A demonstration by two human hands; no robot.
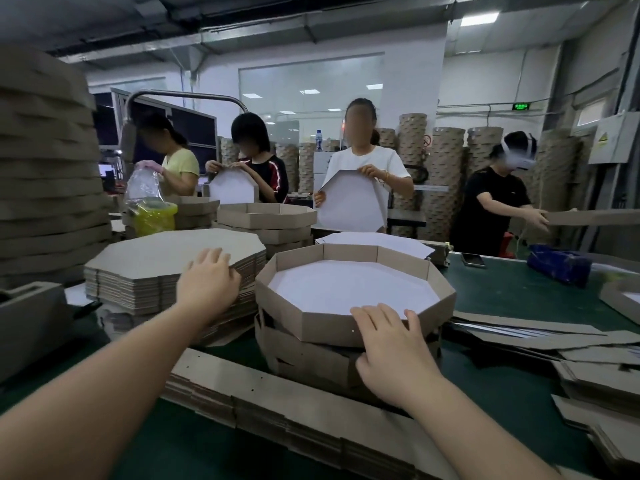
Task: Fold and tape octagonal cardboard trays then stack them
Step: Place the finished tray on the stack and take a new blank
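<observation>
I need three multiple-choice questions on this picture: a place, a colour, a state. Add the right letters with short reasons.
1. Where does the left hand rest?
A. on the pile of flat octagonal blanks
B. on a phone
C. inside a plastic bag
2. What colour is the inner floor of the top tray?
A. green
B. white
C. black
3. What state is the top tray in?
A. flat, unfolded
B. torn in half
C. folded, walls standing
1 A: its fingers lie on the top sheet.
2 B: white shows between brown walls.
3 C: walls stand all round, right hand on the near one.
</observation>
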